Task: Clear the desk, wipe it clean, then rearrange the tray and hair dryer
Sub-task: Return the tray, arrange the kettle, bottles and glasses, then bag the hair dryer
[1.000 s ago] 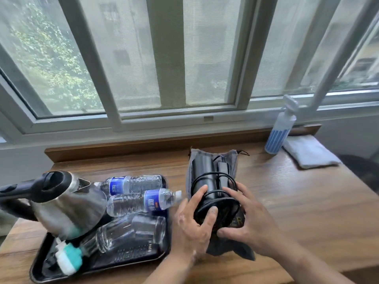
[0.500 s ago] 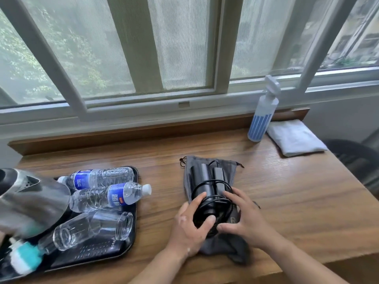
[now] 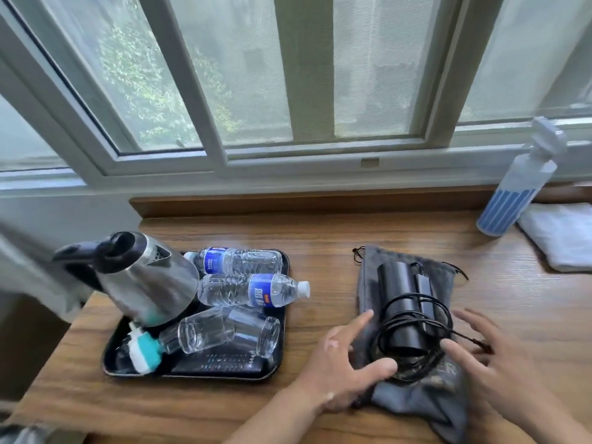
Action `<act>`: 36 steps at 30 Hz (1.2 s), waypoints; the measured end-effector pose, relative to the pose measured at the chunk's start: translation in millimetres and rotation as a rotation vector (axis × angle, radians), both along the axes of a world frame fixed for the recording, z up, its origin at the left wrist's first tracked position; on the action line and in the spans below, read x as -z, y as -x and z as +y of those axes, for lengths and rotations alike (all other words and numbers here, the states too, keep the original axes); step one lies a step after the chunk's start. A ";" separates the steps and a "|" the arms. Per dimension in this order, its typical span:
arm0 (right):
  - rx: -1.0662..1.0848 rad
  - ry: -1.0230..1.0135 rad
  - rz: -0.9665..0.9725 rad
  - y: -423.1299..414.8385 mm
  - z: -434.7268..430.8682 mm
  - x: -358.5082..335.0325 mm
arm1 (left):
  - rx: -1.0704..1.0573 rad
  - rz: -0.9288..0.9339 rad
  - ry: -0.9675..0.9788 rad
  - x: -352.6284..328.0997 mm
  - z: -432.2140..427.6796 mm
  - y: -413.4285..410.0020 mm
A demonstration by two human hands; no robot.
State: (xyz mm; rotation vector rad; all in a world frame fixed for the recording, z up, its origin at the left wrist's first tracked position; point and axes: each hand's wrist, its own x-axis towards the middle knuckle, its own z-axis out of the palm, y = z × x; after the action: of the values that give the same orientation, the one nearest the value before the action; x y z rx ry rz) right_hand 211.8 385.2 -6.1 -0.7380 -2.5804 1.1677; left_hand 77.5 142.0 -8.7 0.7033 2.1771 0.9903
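Head view suggested the table point(image 3: 320, 238) was uncleared: loaded tray point(image 3: 276, 363) left of hair dryer point(image 3: 398, 299), left hand point(image 3: 344, 358) and right hand point(image 3: 490, 357) flanking it, grip spread.

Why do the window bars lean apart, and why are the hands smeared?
Head view: the wide-angle lens splays the window frames outward; the right hand is smeared, probably by motion, the left hand less; the spray bottle at the edge is soft; daylight is diffuse, with a dull sheen on the kettle.
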 end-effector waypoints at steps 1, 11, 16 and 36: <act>0.040 -0.008 0.015 1.6 -5.7 -9.1 | -0.009 0.005 -0.019 -6.3 -9.8 2.3; -0.083 0.007 0.164 95.3 -118.4 -29.5 | -0.022 0.403 0.022 -53.6 -126.5 111.3; -0.075 0.206 -0.025 149.3 -166.8 -7.4 | 0.132 0.593 0.211 -38.4 -145.5 163.1; 0.091 0.933 0.328 189.5 -182.5 -21.6 | -0.007 0.555 0.295 -24.6 -117.5 174.8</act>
State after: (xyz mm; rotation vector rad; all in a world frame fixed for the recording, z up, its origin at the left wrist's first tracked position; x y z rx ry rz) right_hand 22.3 202.7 15.6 -0.7069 -1.6361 2.2445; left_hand -97.3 24.5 15.9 0.9024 2.7252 0.4863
